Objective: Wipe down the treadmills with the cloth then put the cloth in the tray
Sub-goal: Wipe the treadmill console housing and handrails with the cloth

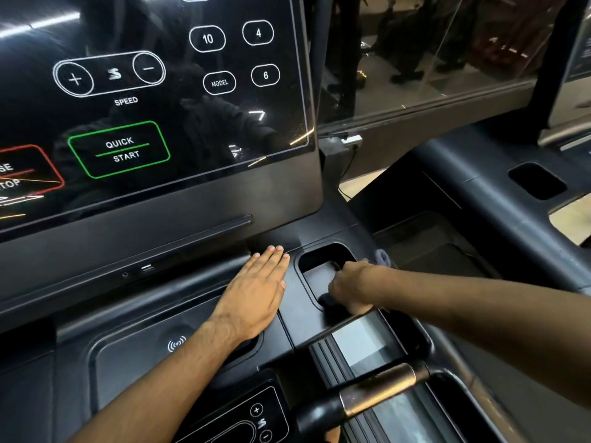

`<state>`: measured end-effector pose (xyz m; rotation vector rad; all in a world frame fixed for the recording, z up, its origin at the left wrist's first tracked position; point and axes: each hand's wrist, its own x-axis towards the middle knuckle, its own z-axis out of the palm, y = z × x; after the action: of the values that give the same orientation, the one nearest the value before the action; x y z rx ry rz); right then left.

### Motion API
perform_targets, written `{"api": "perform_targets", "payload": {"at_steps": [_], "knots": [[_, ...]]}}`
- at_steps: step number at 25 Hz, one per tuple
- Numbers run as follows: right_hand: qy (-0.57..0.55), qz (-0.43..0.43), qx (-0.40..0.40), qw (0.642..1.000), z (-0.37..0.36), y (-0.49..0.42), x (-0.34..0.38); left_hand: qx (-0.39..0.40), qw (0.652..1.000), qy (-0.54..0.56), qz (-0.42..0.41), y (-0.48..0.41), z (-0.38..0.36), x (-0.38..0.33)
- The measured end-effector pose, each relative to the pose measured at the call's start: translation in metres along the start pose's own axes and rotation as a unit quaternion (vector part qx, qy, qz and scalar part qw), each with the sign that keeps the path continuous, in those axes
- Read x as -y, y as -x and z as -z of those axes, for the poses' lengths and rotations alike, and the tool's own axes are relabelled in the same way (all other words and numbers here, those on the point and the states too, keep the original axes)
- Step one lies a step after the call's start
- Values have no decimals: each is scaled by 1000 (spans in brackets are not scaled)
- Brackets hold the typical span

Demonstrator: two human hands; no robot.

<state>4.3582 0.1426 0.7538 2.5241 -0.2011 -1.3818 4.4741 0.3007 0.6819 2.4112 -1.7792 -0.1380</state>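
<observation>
dark cloth (pixel 327 302) mostly hidden under right hand (pixel 351 289) gripping it inside tray (pixel 319 275); left hand (pixel 256 292) flat, outstretched, on treadmill console (pixel 297 318), just beside tray's left rim

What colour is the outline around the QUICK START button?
The QUICK START button outline is green; head view.

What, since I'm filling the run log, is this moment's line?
left hand flat on console | right hand grips cloth in cup recess

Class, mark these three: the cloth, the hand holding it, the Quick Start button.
cloth (pixel 327 302), head view, bunched fold under the fingers
right hand (pixel 350 287), head view, back of the hand
Quick Start button (pixel 119 149), head view, middle green line
</observation>
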Motion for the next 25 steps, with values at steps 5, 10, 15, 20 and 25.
{"api": "perform_targets", "payload": {"at_steps": [5, 10, 15, 20, 25], "knots": [[-445, -70, -106, 887, 2, 17, 9, -13, 1000, 6, 1, 0, -1, -1], [-877, -108, -328, 333, -5, 10, 29, -26, 1000, 9, 8, -1, -2, 0], [-791, -290, -256, 474, 31, -30, 57, -25, 999, 19, 8, -1, -2, 0], [-820, -216, -178, 499, 28, -59, 44, -22, 1000, 15, 6, -1, -1, 1], [-647, -23, -78, 758, -7, -27, 5, -29, 1000, 3, 10, -1, -3, 1]]}}
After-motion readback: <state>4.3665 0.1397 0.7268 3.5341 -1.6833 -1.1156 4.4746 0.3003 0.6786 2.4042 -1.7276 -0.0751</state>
